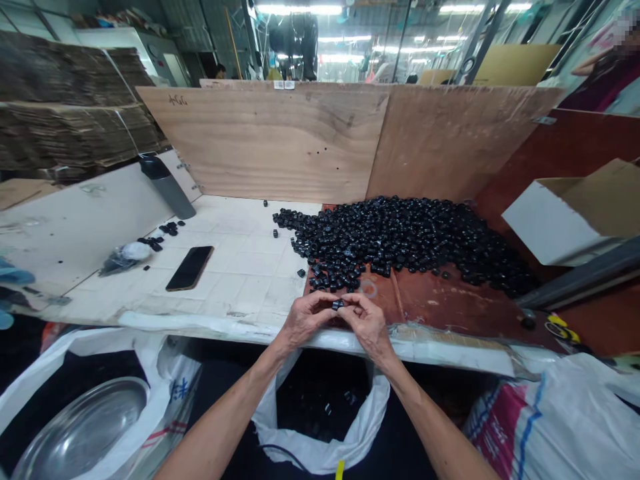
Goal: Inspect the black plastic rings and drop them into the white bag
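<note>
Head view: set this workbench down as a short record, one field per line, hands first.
Held: one small black part, between the fingertips of the left hand and right hand
Pile: many loose black parts, mostly on the red-brown surface, some on the white surface
Left side: phone lying flat; dark bottle farther back
Right side: open box
Back: wooden board
Below hands: open white sack; contents too dark to identify
</note>
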Available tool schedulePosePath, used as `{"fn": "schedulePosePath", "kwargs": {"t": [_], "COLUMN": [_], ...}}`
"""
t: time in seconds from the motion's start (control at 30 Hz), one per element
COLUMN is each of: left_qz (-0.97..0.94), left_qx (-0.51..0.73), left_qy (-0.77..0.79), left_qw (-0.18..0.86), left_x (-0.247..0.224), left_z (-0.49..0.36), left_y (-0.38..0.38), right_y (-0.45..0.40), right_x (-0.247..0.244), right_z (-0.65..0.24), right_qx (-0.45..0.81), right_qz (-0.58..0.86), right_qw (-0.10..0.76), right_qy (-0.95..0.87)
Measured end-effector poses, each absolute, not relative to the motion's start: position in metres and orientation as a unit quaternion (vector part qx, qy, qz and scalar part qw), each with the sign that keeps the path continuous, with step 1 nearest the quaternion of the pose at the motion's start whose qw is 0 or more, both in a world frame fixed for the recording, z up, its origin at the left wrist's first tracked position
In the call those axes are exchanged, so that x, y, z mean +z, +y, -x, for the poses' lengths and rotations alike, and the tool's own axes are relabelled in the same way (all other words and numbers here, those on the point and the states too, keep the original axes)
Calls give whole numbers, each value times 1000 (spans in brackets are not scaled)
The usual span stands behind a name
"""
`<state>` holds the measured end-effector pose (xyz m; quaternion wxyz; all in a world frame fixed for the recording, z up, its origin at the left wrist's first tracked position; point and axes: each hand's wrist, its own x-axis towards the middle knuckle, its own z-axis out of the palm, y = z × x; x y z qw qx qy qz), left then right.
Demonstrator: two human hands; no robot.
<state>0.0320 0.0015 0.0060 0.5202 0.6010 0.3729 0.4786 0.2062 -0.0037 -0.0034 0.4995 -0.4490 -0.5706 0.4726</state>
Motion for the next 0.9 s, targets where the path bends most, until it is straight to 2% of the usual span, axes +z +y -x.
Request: {"fn": "schedulePosePath", "kwargs": {"t": [0.2, 0.3, 0.5, 0.63, 0.8, 0.9], "left_qz": [-665, -672, -685, -671, -662, -673], "left_qx": [492, 485, 486, 497, 490, 485], "left_qy": [372, 378, 371, 368, 367, 367], "left_qw": [422, 413, 397, 409, 432, 421], "left_x": [10, 11, 9, 9, 11, 13], "left_z": [-31, -30, -29, -30, -30, -30], "left_y": [0, -1, 0, 0, -2, -2], "right_y": [-8, -10, -11, -11, -16, -17], "right_x": [3, 6, 4, 5, 4, 2], "right_z": [-204, -207, -210, -207, -208, -211], "right_qx": [356, 303, 277, 213, 256, 268], "right_qz": [482, 478, 468, 480, 476, 458], "right_qw": [480, 462, 453, 415, 465, 458], "right_qy": [-641, -683, -706, -743, -701, -714]}}
